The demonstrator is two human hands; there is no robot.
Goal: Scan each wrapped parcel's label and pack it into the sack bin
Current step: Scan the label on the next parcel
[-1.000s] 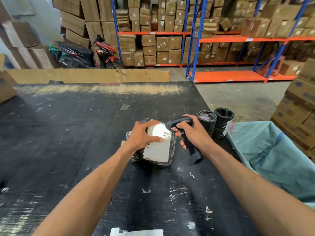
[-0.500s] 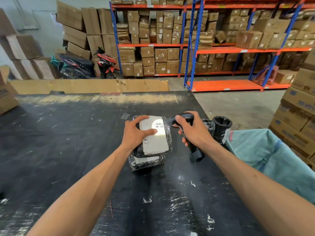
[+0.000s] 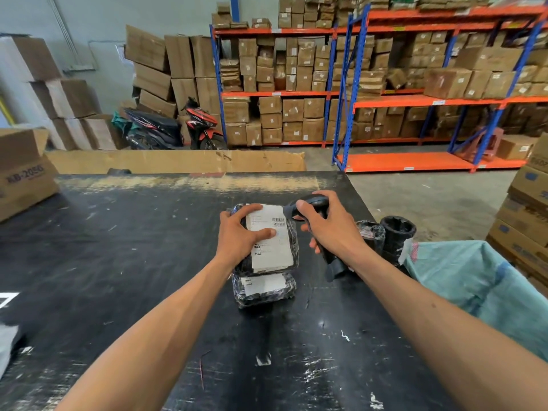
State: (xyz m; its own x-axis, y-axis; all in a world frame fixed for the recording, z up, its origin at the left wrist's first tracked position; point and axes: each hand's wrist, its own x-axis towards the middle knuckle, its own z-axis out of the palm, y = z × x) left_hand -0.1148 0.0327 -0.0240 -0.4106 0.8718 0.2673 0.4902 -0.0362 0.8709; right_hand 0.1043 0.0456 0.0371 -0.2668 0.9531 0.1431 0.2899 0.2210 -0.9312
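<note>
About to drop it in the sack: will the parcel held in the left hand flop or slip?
The upper parcel probably keeps its shape: it stays flat in the left hand. Its glossy wrap looks slippery. Likely light, since one hand lifts it.

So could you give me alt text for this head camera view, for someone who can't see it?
A person's left hand holds a wrapped parcel label-up while the right hand aims a black scanner at its barcode. A second parcel lies beneath on the black table, a green sack at right.
</note>
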